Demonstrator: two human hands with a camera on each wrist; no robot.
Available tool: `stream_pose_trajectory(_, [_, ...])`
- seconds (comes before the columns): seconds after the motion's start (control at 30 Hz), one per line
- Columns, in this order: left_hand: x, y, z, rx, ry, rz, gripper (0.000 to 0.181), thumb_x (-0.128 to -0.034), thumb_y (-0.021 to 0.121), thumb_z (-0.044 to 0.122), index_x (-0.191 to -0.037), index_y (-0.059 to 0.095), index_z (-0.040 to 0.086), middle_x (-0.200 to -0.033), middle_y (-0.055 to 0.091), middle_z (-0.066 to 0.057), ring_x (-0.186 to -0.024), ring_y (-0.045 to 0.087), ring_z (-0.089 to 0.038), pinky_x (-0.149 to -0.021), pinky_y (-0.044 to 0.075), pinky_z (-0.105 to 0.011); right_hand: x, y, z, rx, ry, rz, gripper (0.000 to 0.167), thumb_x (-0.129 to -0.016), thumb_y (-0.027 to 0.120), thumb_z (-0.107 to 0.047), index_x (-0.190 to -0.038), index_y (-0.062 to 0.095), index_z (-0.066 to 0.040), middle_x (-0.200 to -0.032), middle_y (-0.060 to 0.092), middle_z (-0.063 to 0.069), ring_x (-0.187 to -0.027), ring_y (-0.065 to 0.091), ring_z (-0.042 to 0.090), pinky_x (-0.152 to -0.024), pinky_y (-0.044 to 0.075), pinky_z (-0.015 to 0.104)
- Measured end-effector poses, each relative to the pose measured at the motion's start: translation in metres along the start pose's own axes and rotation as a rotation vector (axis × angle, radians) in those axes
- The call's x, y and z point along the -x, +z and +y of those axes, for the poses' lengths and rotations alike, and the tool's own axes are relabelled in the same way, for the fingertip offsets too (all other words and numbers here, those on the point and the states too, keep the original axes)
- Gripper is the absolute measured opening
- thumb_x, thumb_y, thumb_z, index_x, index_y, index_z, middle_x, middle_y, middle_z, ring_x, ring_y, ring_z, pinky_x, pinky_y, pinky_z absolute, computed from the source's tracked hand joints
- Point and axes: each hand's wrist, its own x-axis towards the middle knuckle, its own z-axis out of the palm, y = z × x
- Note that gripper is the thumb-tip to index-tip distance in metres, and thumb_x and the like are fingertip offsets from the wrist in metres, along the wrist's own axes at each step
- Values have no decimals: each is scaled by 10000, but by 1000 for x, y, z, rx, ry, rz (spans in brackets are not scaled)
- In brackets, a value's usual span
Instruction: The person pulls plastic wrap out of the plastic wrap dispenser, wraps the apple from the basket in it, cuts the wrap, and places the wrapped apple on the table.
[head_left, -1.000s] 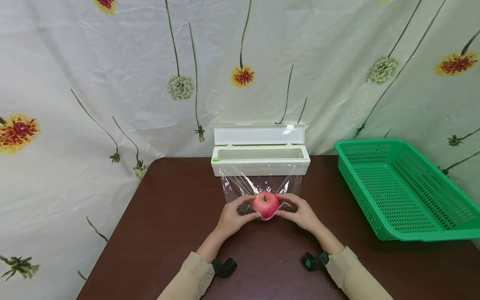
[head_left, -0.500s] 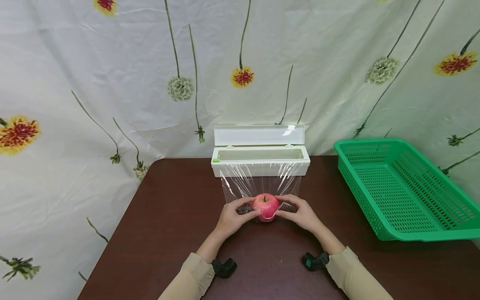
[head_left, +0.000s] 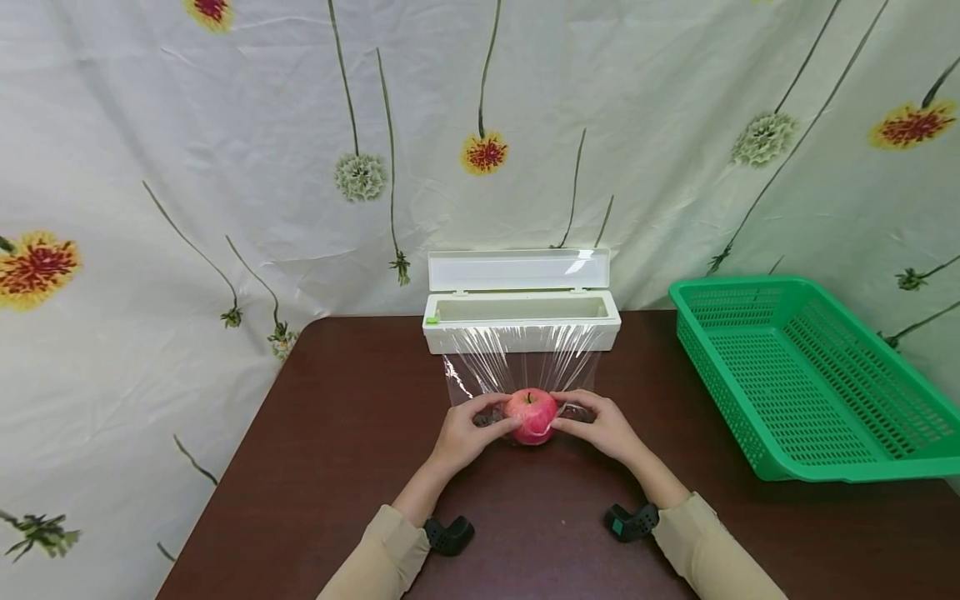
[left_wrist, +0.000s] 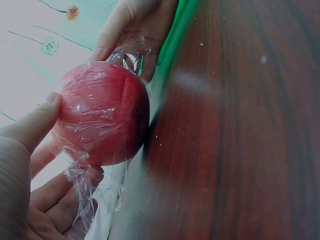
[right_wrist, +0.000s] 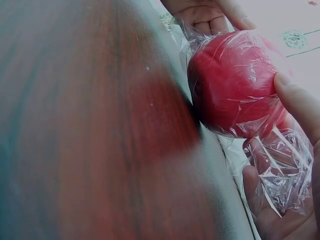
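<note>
A red apple [head_left: 531, 416] stands between the two hands, with clear plastic film [head_left: 483, 367] around its near side and stretched back to a white box [head_left: 522, 337]. The left hand [head_left: 462, 435] grips the apple's left side between thumb and fingers. Opposite it, the right hand [head_left: 604, 427] grips the right side. In the left wrist view the wrapped apple [left_wrist: 102, 114] shows creased film, bunched over the curled fingers below. The right wrist view shows the apple [right_wrist: 237, 82] under film, with a crumpled bundle of film [right_wrist: 285, 170] at the right palm.
The white box's lid [head_left: 517, 271] stands raised at the back of the dark brown table [head_left: 337, 450]. A green plastic basket [head_left: 795, 396] is on the right. Behind the table hangs a flowered cloth [head_left: 300, 108].
The apple has shifted slightly toward the person, with both hands still holding it. The film between the apple and the box has drawn tighter into straight folds.
</note>
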Motion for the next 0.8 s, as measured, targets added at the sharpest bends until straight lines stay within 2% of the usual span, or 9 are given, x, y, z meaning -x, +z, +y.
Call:
stream_pose_trajectory(0.2, [0,0,1,-3,-28,10,335,-780,768,342,-1077,696,204,-976,684,92,-832,611,-75,-710,524,-280,0,-1,-2,11,21,-1,365,-824,703,-51,-1164,622,53,-1062,643,201,-966,577,431,-856,458,578])
stream_pose_trajectory(0.4, [-1,1,1,14,-38,11,342,-783,764,344,-1076,698,181,-967,692,68,-834,638,-65,-727,533,-262,1,-1,-2,34,30,3,355,-831,698,-67,-1164,630,37,-1090,641,191,-991,580,397,-867,466,552])
stream_pose_trajectory(0.7, [-2,0,3,-16,-37,20,356,-796,738,398,-1066,707,169,-957,699,28,-821,651,-94,-701,537,-264,1,-2,-3,49,66,-2,342,-847,687,-95,-1166,636,18,-1108,646,177,-1014,587,350,-880,468,530])
stream_pose_trajectory(0.8, [-1,1,3,-25,-39,26,364,-803,727,411,-1069,708,164,-958,701,19,-812,650,-95,-691,537,-266,1,-2,-3,48,77,-9,336,-856,680,-103,-1169,637,12,-1105,648,170,-1002,594,334,-868,490,485])
